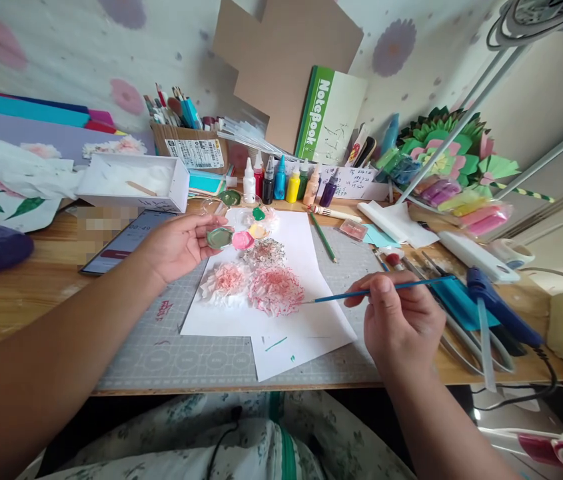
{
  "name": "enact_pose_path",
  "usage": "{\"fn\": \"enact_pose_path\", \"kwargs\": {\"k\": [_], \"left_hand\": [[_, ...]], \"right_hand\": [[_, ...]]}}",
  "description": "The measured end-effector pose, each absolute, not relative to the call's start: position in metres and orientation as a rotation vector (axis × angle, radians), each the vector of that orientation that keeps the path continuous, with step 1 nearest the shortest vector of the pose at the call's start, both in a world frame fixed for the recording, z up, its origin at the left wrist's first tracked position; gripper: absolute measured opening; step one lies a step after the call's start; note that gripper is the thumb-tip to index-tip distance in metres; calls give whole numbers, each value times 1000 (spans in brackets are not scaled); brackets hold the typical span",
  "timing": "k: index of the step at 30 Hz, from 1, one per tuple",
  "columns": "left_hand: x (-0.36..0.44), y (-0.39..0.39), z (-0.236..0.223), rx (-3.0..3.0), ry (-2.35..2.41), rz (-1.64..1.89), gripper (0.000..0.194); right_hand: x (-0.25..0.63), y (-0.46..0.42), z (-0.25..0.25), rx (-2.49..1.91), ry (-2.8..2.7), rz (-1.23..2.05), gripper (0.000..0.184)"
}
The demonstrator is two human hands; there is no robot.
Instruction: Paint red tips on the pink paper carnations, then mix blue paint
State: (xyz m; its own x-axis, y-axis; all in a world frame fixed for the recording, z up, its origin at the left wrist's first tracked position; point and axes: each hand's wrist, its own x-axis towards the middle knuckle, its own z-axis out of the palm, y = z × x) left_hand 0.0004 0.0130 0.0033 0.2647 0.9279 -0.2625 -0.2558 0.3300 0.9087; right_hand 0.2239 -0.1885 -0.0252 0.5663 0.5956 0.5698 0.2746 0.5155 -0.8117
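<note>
A paper flower [277, 291] with red-edged petals lies on white paper [221, 324] at mid-desk. Touching or nearly touching it are a pale pink flower [226, 281] at nine o'clock and a brown-speckled flower [265, 253] near twelve. At three o'clock, the right hand [404, 320] grips a blue paintbrush [351, 294], its tip at the petals' edge; contact is unclear. The left hand [186, 243], at ten, pinches a paint palette [242, 240]. Paint bottles [280, 180] stand farther off at twelve.

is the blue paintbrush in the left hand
No, the right hand holds the blue paintbrush, while the left hand holds the paint palette.
</note>
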Motion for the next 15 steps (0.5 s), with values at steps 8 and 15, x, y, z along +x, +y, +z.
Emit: {"fn": "enact_pose_path", "kwargs": {"k": [8, 15], "left_hand": [[4, 13, 3, 868, 1020, 956, 15], [4, 15, 1, 878, 1054, 961, 18]], "right_hand": [[223, -184, -42, -1086, -997, 164, 20], [225, -186, -42, -969, -1075, 202, 8]]}}
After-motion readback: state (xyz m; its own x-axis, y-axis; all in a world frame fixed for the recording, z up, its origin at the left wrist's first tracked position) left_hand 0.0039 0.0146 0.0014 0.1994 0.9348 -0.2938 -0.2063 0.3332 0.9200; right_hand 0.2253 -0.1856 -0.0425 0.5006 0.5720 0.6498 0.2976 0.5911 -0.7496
